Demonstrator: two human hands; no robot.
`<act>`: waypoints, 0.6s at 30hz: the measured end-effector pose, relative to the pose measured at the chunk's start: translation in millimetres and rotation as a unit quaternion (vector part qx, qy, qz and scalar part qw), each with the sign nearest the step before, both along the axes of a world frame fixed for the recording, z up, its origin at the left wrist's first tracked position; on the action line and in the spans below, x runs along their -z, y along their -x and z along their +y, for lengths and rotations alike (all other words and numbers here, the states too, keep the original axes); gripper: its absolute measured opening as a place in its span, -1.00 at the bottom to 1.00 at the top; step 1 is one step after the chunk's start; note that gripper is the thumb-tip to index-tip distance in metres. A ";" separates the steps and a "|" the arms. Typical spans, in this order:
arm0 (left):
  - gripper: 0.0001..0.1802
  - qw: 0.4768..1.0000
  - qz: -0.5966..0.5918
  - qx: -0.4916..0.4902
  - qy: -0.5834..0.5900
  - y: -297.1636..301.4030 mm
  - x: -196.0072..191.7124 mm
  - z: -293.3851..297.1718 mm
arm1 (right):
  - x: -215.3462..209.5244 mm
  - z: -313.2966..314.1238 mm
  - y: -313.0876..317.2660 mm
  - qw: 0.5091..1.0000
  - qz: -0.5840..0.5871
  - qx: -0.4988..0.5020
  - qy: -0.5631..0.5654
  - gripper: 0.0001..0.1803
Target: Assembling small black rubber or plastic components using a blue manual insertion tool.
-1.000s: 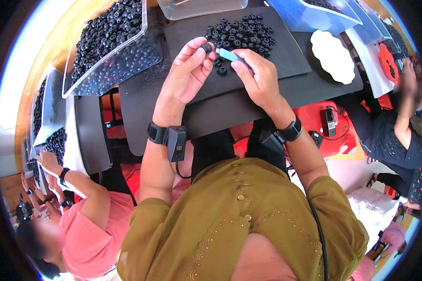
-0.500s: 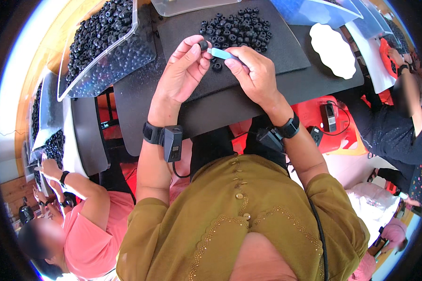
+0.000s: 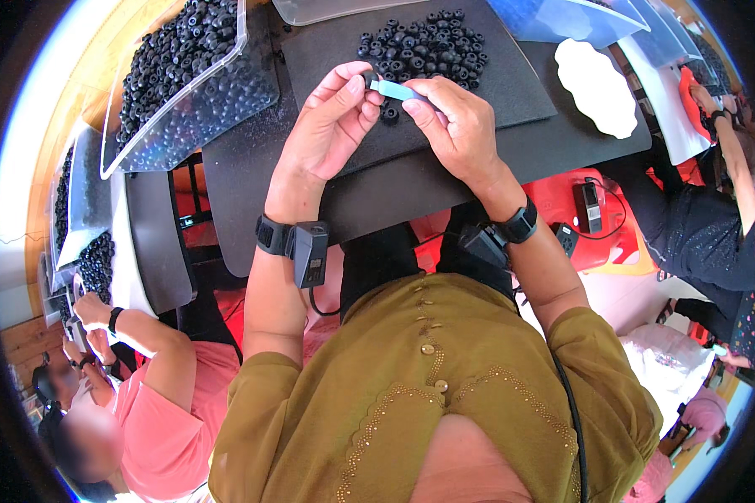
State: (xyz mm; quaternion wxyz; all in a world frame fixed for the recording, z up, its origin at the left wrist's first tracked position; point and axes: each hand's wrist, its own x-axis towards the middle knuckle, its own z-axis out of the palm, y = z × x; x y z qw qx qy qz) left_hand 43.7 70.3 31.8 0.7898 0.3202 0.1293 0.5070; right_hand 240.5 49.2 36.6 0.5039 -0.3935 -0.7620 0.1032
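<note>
Between the thumb and fingers of my left hand [image 3: 337, 117] is a small round black part [image 3: 369, 79]. My right hand [image 3: 460, 126] grips a slim light-blue tool [image 3: 394, 90], whose tip meets the black part; its exact kind does not show. Just beyond both hands, a pile of similar black parts [image 3: 428, 50], many with a round hole, lies on a dark square mat [image 3: 512, 84]. A few loose ones [image 3: 389, 114] sit apart from the pile, close to my fingers.
A clear plastic bin [image 3: 193, 117] heaped with black parts stands at the left. To the right, a white scalloped plate [image 3: 596, 88] rests on the dark table [image 3: 344, 214]; a blue-tinted bin [image 3: 562, 21] is behind it. A red stool [image 3: 554, 201] bears small devices. Co-workers sit on both sides.
The blue tool has turned slightly against the black part, and my left fingers have shifted a little. At the left, a co-worker's head and hands have moved.
</note>
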 end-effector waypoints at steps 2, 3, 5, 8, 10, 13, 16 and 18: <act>-0.78 1.000 0.003 0.004 -0.003 -0.2 0.0 -0.5 | -0.1 0.0 0.3 1.000 -0.003 0.001 -0.001 -0.80; -0.78 1.000 0.003 0.004 -0.003 -0.4 0.5 -0.1 | 0.3 0.1 0.1 1.000 -0.008 0.004 -0.005 -0.80; -0.79 1.000 0.003 0.009 -0.006 -0.7 1.7 0.4 | 0.9 0.0 -0.2 1.000 -0.013 0.008 -0.008 -0.80; -0.80 1.000 0.011 0.002 -0.005 -0.5 1.7 -0.1 | 0.3 -0.9 0.2 1.000 -0.016 0.010 -0.005 -0.80; -0.81 1.000 0.014 0.002 -0.008 -0.7 0.7 0.2 | -0.7 -2.2 0.6 1.000 -0.015 0.020 0.000 -0.81; -0.84 1.000 0.022 -0.004 -0.019 -0.8 -1.6 0.1 | 0.5 -3.0 2.3 1.000 -0.001 0.018 0.001 -0.82; -0.86 0.999 0.032 -0.007 -0.030 -0.1 -1.5 1.8 | 0.4 -2.8 1.5 1.000 0.002 0.021 -0.003 -0.82; -0.85 0.994 0.089 0.044 -0.051 -2.2 1.3 -2.2 | 3.8 3.5 0.1 0.999 0.024 0.040 0.003 -0.81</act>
